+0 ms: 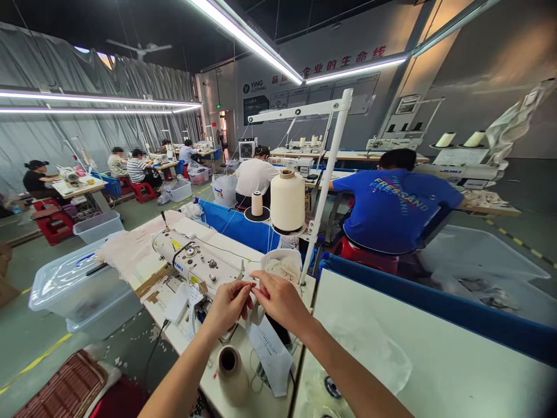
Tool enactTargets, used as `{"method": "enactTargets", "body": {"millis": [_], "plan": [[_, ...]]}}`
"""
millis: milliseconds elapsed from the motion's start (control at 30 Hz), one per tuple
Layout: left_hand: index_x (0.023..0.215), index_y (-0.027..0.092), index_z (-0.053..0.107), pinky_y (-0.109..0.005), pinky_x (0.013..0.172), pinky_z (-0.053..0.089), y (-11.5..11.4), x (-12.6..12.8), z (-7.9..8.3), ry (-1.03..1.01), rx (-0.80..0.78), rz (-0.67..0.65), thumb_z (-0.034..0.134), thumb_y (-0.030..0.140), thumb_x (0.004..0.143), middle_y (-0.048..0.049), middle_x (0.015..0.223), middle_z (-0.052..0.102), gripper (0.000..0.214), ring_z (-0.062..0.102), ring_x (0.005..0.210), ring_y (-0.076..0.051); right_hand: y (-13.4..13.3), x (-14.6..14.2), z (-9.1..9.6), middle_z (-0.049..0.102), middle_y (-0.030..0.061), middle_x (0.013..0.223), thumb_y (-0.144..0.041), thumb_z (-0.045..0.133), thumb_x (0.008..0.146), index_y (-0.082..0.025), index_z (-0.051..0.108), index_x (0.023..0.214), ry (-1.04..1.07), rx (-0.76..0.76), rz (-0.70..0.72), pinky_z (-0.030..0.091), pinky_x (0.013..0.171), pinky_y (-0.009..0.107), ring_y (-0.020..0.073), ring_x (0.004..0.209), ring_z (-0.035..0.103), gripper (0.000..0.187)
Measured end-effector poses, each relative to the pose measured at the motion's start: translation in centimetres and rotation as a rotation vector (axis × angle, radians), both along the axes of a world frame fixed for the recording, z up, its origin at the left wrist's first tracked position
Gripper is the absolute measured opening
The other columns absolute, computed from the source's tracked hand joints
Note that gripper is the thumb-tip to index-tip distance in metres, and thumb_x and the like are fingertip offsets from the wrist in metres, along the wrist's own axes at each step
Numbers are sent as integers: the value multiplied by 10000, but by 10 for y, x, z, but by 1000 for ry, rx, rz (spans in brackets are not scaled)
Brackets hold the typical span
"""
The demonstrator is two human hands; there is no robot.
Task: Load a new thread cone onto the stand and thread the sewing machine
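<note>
Sewing machine (191,260), white, on a pale table (217,235) at ten o'clock from the left hand (230,305) and right hand (278,295) — both curled into pinches and brought close together, though I cannot tell what, if anything, they grasp. A large cream thread cone (288,200) stands at one o'clock on a white stand (331,168); at six o'clock — side by side — are a beige cone (234,383) and a printed paper (270,351).
</note>
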State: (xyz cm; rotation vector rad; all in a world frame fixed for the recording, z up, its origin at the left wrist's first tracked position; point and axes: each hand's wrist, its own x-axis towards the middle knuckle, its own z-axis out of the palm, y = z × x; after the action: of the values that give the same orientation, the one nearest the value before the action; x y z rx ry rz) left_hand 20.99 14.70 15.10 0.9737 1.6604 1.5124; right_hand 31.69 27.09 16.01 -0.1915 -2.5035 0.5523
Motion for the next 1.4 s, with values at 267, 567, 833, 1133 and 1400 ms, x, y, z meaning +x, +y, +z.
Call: {"method": "enactTargets", "body": {"millis": [267,567,833,1133,1400], "plan": [[697,148,603,-215,379,271,0,-8,4,-77,3,-86,600,678,748,-22,572,608,532,474,387,-83,3,3,1,686,47,803,-154,534,889,-184,674,995,15,-124,80,511,697,304,176,727,636,178],[765,126,651,-200,415,295,-7,-6,9,-109,9,-108,619,628,763,-36,629,647,503,517,433,-82,0,5,0,569,-22,688,-129,561,845,-172,545,1238,-1,-83,30,477,641,280,157,635,569,396],[695,143,614,-208,409,284,-4,-7,4,-112,14,-86,640,690,729,-20,597,624,549,501,424,-84,-3,6,11,575,23,741,-88,548,843,-124,540,1222,-44,17,71,505,721,362,201,715,575,381],[805,135,636,-221,530,358,-10,-11,4,-36,-10,-220,686,615,750,-22,630,628,486,529,548,-107,5,13,22,547,-6,778,-155,495,863,-181,526,1226,-47,-255,228,447,636,264,127,652,512,365],[714,138,628,-219,544,323,-11,-9,1,2,153,-59,714,503,775,-44,928,607,380,449,618,-70,14,13,29,546,5,747,-194,493,921,-175,599,1029,-48,-184,205,410,637,270,138,666,502,153]]}}
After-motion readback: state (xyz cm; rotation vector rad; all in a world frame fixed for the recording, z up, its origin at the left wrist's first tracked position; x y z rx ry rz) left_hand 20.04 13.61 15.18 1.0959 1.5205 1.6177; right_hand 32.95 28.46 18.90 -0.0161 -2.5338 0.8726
